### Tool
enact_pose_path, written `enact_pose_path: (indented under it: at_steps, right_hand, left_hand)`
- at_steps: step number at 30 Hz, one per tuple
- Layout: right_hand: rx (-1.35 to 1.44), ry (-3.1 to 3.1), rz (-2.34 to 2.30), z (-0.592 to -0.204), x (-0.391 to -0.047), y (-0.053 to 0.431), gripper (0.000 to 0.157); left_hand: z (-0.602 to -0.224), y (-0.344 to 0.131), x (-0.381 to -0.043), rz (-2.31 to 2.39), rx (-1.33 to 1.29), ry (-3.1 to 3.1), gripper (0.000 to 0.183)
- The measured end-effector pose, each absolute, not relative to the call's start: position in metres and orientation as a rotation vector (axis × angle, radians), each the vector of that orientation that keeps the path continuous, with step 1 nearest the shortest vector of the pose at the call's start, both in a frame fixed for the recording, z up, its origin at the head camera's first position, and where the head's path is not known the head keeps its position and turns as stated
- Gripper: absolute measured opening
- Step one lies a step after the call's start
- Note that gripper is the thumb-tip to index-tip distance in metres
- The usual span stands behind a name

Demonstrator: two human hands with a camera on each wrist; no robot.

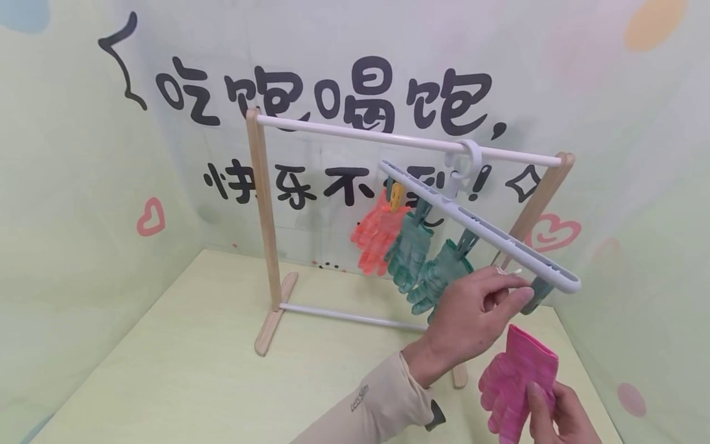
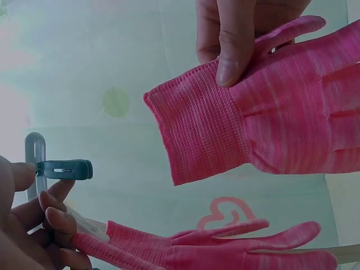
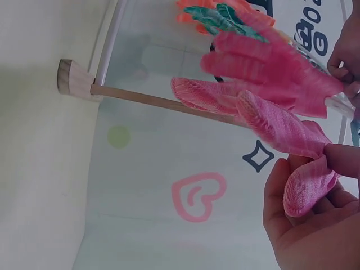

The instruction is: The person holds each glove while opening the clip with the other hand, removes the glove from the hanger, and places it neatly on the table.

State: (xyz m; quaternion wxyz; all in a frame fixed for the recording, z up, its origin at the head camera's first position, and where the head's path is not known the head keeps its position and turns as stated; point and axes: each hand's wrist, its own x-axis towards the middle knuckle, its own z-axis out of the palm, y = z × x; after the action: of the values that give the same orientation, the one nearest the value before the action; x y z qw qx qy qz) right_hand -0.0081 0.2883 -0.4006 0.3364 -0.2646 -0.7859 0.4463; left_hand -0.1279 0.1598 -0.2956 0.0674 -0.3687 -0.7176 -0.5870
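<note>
My left hand (image 1: 466, 314) pinches a teal clothes peg (image 1: 537, 296) at the near end of a grey-blue peg hanger (image 1: 488, 234). In the left wrist view, thumb and forefinger touch that teal peg (image 2: 67, 169). My right hand (image 1: 568, 416) holds a pink knit glove (image 1: 524, 367) below the peg and apart from it, cuff upward. A second pink glove (image 3: 259, 62) hangs from a whitish peg (image 3: 340, 105) beside my left hand; the head view hides it. Farther along the hanger hang an orange glove (image 1: 379, 231) and green gloves (image 1: 410, 253).
The hanger's hook (image 1: 473, 159) sits over the white top rod (image 1: 355, 131) of a wooden-legged rack (image 1: 263, 209). A yellow peg (image 1: 395, 197) is at the orange glove. The rack stands on a pale tabletop (image 1: 183, 370) before a wall sheet (image 1: 333, 37) with black lettering.
</note>
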Motion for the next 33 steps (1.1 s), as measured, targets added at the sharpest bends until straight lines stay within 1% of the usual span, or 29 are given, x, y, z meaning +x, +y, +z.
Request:
enact_pose_path:
  at_steps: [3, 10, 14, 17, 20, 21, 25, 27, 28, 30, 33]
  right_hand:
    - [-0.693, -2.053, 1.159, -0.404, -0.007, 0.291, 0.017]
    - [-0.577, -1.990, 1.126, -0.412, -0.006, 0.295, 0.012]
    - [-0.600, -2.016, 1.092, -0.417, -0.005, 0.301, 0.015]
    - [-0.621, -2.038, 1.081, -0.421, -0.004, 0.309, 0.015]
    - [-0.667, -2.021, 1.208, -0.429, -0.005, 0.322, 0.013]
    - [-0.699, -2.030, 1.244, -0.433, -0.005, 0.327, 0.014]
    - [-0.908, -2.100, 1.420, -0.445, -0.005, 0.350, 0.029]
    - [-0.967, -2.132, 1.513, -0.450, -0.004, 0.362, 0.037]
    - [-0.987, -2.132, 1.569, -0.452, -0.003, 0.368, 0.039]
    - [-0.968, -2.119, 1.678, -0.456, -0.002, 0.381, 0.039]
    - [-0.886, -2.125, 1.773, -0.464, 0.001, 0.399, 0.029]
  left_hand:
    - [-0.294, 0.159, -0.128, -1.774, -1.103, -2.125, 0.024]
    - [-0.294, 0.158, -0.128, -1.762, -1.070, -2.068, 0.020]
    - [-0.296, 0.156, -0.128, -1.765, -1.070, -2.056, 0.019]
    - [-0.298, 0.154, -0.129, -1.729, -1.067, -2.044, 0.019]
    - [-0.300, 0.153, -0.131, -1.693, -1.067, -2.013, 0.018]
    - [-0.301, 0.152, -0.132, -1.691, -1.065, -2.002, 0.018]
    - [-0.305, 0.149, -0.135, -1.714, -1.039, -1.981, 0.018]
    - [-0.307, 0.148, -0.136, -1.788, -1.042, -1.965, 0.018]
    - [-0.307, 0.147, -0.137, -1.810, -1.040, -1.959, 0.018]
    - [-0.309, 0.145, -0.138, -1.853, -1.033, -1.956, 0.017]
    - [-0.312, 0.143, -0.140, -1.853, -1.002, -1.982, 0.017]
